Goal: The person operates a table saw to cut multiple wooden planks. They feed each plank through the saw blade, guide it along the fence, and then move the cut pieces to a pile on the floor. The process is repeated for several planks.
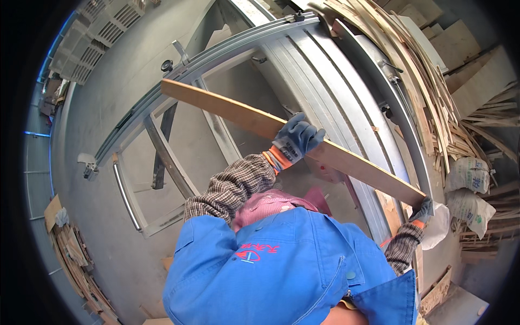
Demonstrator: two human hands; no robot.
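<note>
A long, narrow wooden board [216, 105] slants across the view, its far end at the upper left over a metal frame and its near end at the right. Around its middle, my left hand [298, 136] is closed on the board's edges, in a grey-blue work glove with an orange cuff. My right hand [422, 210], gloved alike, grips the board's right end; its fingers are partly hidden. Below the board lies the slotted metal table [319, 70] of a large machine, along with its open support frame [168, 154].
Stacked wood strips [417, 92] line the right side, with white sacks [468, 176] beside them. A black knob [167, 65] and clamp stand on the frame's far rail. Plastic crates [103, 32] are at the upper left, and more wood pieces [76, 254] at the lower left.
</note>
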